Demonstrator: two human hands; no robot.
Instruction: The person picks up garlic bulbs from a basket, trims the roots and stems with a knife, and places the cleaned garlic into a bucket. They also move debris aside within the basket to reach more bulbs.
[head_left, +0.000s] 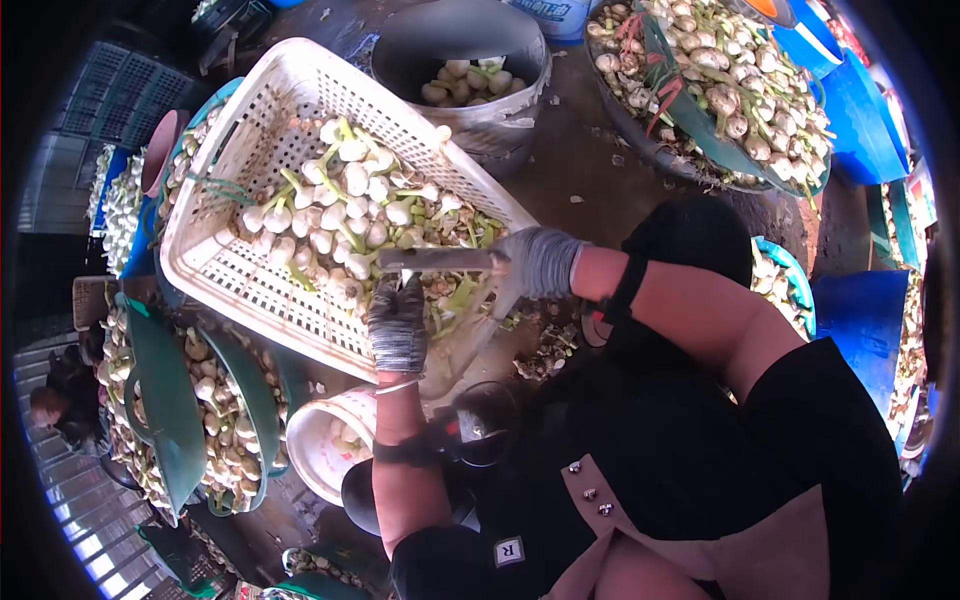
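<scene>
My right hand [545,262], in a grey glove, is wrapped round the handle of a knife [435,260]. Its broad blade points left across the front of a white plastic crate [300,62]. Just below the blade's tip, my gloved left hand [397,325] is closed, with a small pale bit of what looks like a garlic bulb [406,277] showing at the fingertips. Most of that bulb is hidden. Garlic bulbs [355,180] with short green stems lie heaped in the crate, beside loose leaves and trimmings.
A grey bucket [460,125] with some bulbs stands behind the crate. At the back right is a large full tub [660,150]. Green tubs [165,400] of garlic line the left. A white bucket [310,450] sits by my left forearm, and blue containers [850,330] stand right.
</scene>
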